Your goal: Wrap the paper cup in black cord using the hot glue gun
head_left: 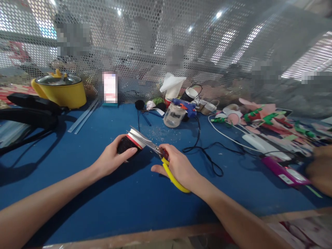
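Note:
My left hand (114,152) is closed around a tilted paper cup (128,147), its lower part covered in black, with a red band and a white rim facing up and right. In my right hand (177,164) is a pair of scissors (172,180) with yellow handles. The scissor blades lie across the cup's white rim, their tips near its far edge. Whether the blades cut into the rim, I cannot tell. Both hands are above the blue table (114,211).
Behind the hands stand a clear plastic jar (173,117), a blue glue gun (190,107) and a phone (110,87). A yellow pot (64,90) is at back left. Black cord (207,160) and a purple power strip (282,171) lie right, near another person's hand (320,169).

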Demonstrator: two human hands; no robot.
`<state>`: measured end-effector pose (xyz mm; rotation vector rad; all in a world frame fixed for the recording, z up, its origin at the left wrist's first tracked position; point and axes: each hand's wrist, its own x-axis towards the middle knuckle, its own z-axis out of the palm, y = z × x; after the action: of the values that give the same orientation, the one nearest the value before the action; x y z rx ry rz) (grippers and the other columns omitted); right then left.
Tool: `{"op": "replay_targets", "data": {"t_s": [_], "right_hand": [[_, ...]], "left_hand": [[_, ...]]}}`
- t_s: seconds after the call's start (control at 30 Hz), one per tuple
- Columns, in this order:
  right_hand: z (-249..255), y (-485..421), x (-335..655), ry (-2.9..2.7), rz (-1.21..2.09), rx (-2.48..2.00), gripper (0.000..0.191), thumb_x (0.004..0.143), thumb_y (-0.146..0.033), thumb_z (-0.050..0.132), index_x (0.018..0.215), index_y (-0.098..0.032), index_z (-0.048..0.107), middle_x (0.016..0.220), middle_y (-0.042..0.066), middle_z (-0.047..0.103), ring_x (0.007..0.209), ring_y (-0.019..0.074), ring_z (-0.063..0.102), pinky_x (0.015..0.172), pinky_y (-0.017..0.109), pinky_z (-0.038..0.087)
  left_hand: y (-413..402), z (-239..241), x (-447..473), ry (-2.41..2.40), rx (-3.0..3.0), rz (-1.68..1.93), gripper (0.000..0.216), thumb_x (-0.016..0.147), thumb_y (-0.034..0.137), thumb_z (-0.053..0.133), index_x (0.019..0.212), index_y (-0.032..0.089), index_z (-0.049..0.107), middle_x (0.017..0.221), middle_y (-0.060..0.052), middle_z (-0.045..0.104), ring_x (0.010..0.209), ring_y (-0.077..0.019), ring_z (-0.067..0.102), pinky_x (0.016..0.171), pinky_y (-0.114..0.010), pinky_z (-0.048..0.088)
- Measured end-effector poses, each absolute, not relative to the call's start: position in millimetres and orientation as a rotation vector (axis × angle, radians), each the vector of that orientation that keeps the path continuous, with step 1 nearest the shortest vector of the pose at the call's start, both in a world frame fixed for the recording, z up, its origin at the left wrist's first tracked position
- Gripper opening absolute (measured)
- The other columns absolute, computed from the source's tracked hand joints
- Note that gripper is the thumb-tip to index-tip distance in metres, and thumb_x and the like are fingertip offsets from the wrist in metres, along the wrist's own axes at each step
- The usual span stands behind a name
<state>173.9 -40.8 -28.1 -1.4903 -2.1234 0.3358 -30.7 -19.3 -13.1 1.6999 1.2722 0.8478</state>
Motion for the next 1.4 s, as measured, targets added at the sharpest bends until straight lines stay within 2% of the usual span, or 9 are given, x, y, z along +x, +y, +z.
{"op": "replay_targets", "data": {"t_s": [0.5, 0.63, 0.83, 0.97, 1.07, 1.4], "right_hand": [[-23.7, -44.3, 170.2, -2.117, 0.307, -1.561, 0.035, 0.066, -0.050, 0.052, 0.081, -0.018, 0.051, 0.062, 0.001, 0.052, 0.055, 0.0131, 0.048, 0.052, 0.024, 0.036], [-25.2, -43.6, 171.6, -2.094, 0.272, -1.504, 0.034, 0.069, -0.049, 0.051, 0.083, -0.018, 0.050, 0.066, 0.001, 0.054, 0.058, 0.0133, 0.049, 0.054, 0.024, 0.037], [-26.6, -42.8, 173.0, -2.106, 0.230, -1.504, 0.038, 0.065, -0.051, 0.054, 0.083, -0.018, 0.050, 0.067, 0.001, 0.052, 0.059, 0.0141, 0.049, 0.055, 0.025, 0.038], [-27.2, -41.9, 173.4, -2.095, 0.243, -1.487, 0.051, 0.057, -0.053, 0.059, 0.090, -0.016, 0.048, 0.076, 0.004, 0.053, 0.068, 0.0165, 0.051, 0.062, 0.027, 0.040], [-28.0, -41.4, 173.0, -2.087, 0.260, -1.497, 0.054, 0.054, -0.054, 0.061, 0.091, -0.016, 0.047, 0.077, 0.005, 0.053, 0.069, 0.0169, 0.051, 0.062, 0.028, 0.040], [-26.8, -44.0, 172.9, -2.113, 0.258, -1.510, 0.037, 0.064, -0.050, 0.055, 0.083, -0.018, 0.049, 0.066, 0.000, 0.051, 0.057, 0.0125, 0.047, 0.054, 0.024, 0.037]], "left_hand": [[-16.7, -19.9, -32.2, 1.374, 1.797, 0.870, 0.057, 0.065, 0.045, 0.053, 0.111, 0.015, 0.037, 0.092, -0.007, 0.054, 0.078, -0.0197, 0.053, 0.067, -0.033, 0.045], [-16.1, -16.9, -31.4, 1.193, 1.548, 0.946, 0.054, 0.068, 0.045, 0.050, 0.110, 0.015, 0.037, 0.094, -0.009, 0.052, 0.077, -0.0193, 0.054, 0.061, -0.031, 0.047], [-13.8, -14.1, -32.9, 0.896, 1.093, 0.793, 0.040, 0.073, 0.044, 0.046, 0.099, 0.013, 0.045, 0.082, -0.008, 0.055, 0.059, -0.0137, 0.056, 0.051, -0.026, 0.046], [-15.0, -14.6, -33.7, 0.927, 1.143, 0.809, 0.040, 0.071, 0.041, 0.051, 0.099, 0.013, 0.045, 0.075, -0.005, 0.052, 0.056, -0.0121, 0.054, 0.044, -0.022, 0.043], [-16.6, -14.3, -33.0, 0.974, 1.230, 0.812, 0.043, 0.070, 0.040, 0.052, 0.103, 0.013, 0.044, 0.078, -0.005, 0.051, 0.057, -0.0122, 0.054, 0.044, -0.021, 0.043], [-15.8, -13.8, -32.8, 1.054, 1.412, 0.861, 0.045, 0.070, 0.040, 0.051, 0.105, 0.012, 0.044, 0.085, -0.008, 0.051, 0.061, -0.0137, 0.054, 0.048, -0.024, 0.046]]}}
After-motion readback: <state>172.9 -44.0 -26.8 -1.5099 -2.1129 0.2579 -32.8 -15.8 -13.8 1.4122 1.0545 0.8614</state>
